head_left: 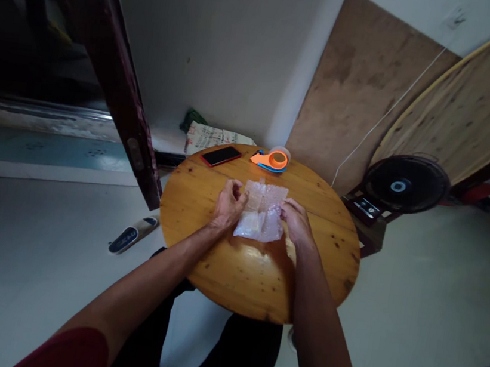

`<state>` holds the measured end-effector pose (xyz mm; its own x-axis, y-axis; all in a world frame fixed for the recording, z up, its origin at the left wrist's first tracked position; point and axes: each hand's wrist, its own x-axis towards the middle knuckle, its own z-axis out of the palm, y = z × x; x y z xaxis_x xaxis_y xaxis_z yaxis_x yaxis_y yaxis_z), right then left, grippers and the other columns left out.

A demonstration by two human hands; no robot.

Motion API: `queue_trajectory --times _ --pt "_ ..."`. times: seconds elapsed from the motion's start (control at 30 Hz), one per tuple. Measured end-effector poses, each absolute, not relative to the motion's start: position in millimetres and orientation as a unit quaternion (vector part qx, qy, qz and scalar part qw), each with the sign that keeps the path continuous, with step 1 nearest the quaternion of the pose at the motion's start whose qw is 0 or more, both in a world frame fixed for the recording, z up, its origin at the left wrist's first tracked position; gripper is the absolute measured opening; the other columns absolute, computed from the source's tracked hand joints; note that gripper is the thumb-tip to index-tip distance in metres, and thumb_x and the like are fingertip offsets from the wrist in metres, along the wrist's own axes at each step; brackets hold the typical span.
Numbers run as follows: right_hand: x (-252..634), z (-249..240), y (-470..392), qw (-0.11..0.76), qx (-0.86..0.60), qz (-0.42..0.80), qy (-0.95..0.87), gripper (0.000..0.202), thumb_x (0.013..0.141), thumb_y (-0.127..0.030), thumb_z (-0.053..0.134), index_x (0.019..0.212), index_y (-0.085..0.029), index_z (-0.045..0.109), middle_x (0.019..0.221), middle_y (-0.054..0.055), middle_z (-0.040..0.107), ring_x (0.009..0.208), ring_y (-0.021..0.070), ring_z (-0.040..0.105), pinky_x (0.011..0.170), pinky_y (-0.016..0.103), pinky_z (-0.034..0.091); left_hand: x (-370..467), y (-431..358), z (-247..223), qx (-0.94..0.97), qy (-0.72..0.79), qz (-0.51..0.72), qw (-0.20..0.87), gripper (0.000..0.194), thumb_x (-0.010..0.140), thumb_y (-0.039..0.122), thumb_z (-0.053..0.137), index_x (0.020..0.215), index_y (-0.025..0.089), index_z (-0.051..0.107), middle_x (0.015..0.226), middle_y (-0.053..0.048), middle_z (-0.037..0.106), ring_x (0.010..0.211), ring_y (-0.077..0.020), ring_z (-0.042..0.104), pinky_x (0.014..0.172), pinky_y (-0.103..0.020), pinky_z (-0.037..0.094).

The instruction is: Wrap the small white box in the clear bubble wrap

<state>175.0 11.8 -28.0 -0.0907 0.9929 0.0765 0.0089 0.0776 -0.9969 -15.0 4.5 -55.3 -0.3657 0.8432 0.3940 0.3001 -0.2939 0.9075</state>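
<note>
Head view: bubble wrap (264, 210) lies on the round wooden table (244, 289), around mid-top, between the two hands. Piece is clear, roughly rectangular, slightly skewed. Lower-left part reads whiter than the rest; can't tell what, if anything, is inside.

Left hand (228, 205): at the wrap's left edge, fingers curled, gap showing between thumb and index. Can't tell whether the tips grip the film or only touch it. Right hand (296, 220): on the right edge, thumb and fingertips together, pinching the film. Both forearms come in over the near rim.

Far side of the table: smartphone (220, 156), dark screen up, red edge, left of the tape dispenser (270, 159). Dispenser is orange and blue with a roll on it, beyond the wrap and well apart from both hands.

Off the table: printed sack (210, 134) behind the far rim by the wall; slipper (134, 234) on the floor at left; black fan (401, 183) at right, in front of a flat wooden board (352, 89) and a big round wooden panel (472, 105), both leaning on the wall.
</note>
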Motion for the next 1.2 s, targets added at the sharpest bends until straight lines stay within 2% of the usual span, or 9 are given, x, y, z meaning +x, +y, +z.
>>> queue_trajectory --times 0.07,0.13,0.3,0.43,0.6,0.73,0.87,1.03,1.2 --pt "175 -29 12 0.493 -0.469 0.509 -0.527 0.024 0.065 -0.041 0.066 0.066 -0.02 0.053 0.064 -0.005 0.054 0.059 0.0107 0.05 0.058 0.023 0.037 -14 1 -54 0.553 0.527 0.597 0.245 0.015 0.081 0.032 0.057 0.082 0.017 0.057 0.066 0.004 0.05 0.06 -0.0095 0.046 0.058 -0.021 0.038" --pt "174 -28 11 0.485 -0.468 0.522 -0.522 0.025 0.065 -0.041 0.067 0.068 -0.021 0.053 0.066 -0.005 0.056 0.059 0.0111 0.052 0.058 0.023 0.038 -12 -4 -53 0.61 0.508 0.539 0.283 0.023 0.08 0.039 0.058 0.074 0.017 0.057 0.064 0.003 0.052 0.059 -0.0096 0.047 0.057 -0.021 0.037" --pt "171 -24 6 0.453 -0.409 0.565 -0.556 0.026 0.068 -0.041 0.068 0.068 -0.021 0.052 0.063 -0.006 0.049 0.057 0.0098 0.046 0.057 0.022 0.037 -11 -10 -49 0.681 0.525 0.418 0.293 0.033 0.07 0.048 0.068 0.079 0.017 0.063 0.07 0.001 0.059 0.065 -0.012 0.051 0.058 -0.022 0.037" --pt "170 -21 4 0.444 -0.4 0.552 -0.581 0.026 0.069 -0.042 0.067 0.067 -0.021 0.053 0.063 -0.006 0.049 0.057 0.0099 0.044 0.057 0.022 0.036 -12 -5 -54 0.669 0.49 0.435 0.35 0.024 0.074 0.04 0.062 0.074 0.016 0.061 0.067 0.002 0.057 0.063 -0.011 0.05 0.06 -0.022 0.039" --pt "176 -26 10 0.481 -0.445 0.503 -0.564 0.023 0.067 -0.041 0.064 0.066 -0.021 0.052 0.064 -0.005 0.052 0.059 0.0109 0.047 0.06 0.023 0.039 -11 0 -58 0.576 0.454 0.506 0.454 0.02 0.069 0.034 0.061 0.062 0.016 0.055 0.06 0.004 0.051 0.055 -0.0083 0.044 0.052 -0.021 0.035" --pt "187 -34 18 0.461 -0.566 0.368 -0.576 0.02 0.069 -0.04 0.054 0.063 -0.021 0.051 0.059 -0.004 0.051 0.057 0.0129 0.047 0.056 0.024 0.036 -15 2 -54 0.47 0.482 0.539 0.505 0.02 0.066 0.035 0.062 0.063 0.017 0.054 0.055 0.005 0.048 0.048 -0.0074 0.039 0.047 -0.021 0.029" --pt "196 -39 25 0.379 -0.652 0.2 -0.626 0.018 0.068 -0.035 0.047 0.062 -0.021 0.057 0.064 0.0 0.06 0.065 0.016 0.051 0.059 0.025 0.035 -20 6 -57 0.458 0.484 0.565 0.487 0.017 0.065 0.032 0.061 0.065 0.017 0.055 0.056 0.005 0.049 0.05 -0.0077 0.04 0.049 -0.02 0.032" --pt "205 -40 28 0.36 -0.675 0.161 -0.624 0.021 0.071 -0.033 0.045 0.066 -0.021 0.061 0.068 0.003 0.065 0.067 0.0179 0.055 0.058 0.026 0.035 -25 15 -68 0.467 0.511 0.589 0.417 0.011 0.069 0.028 0.055 0.067 0.017 0.056 0.063 0.003 0.055 0.059 -0.0098 0.048 0.055 -0.02 0.039" --pt "209 -35 25 0.284 -0.717 0.083 -0.631 0.025 0.075 -0.027 0.046 0.074 -0.02 0.07 0.074 0.008 0.069 0.07 0.0196 0.06 0.059 0.027 0.037 -28 22 -73 0.475 0.54 0.585 0.375 0.012 0.071 0.028 0.054 0.068 0.018 0.058 0.066 0.003 0.058 0.063 -0.011 0.052 0.059 -0.022 0.042"
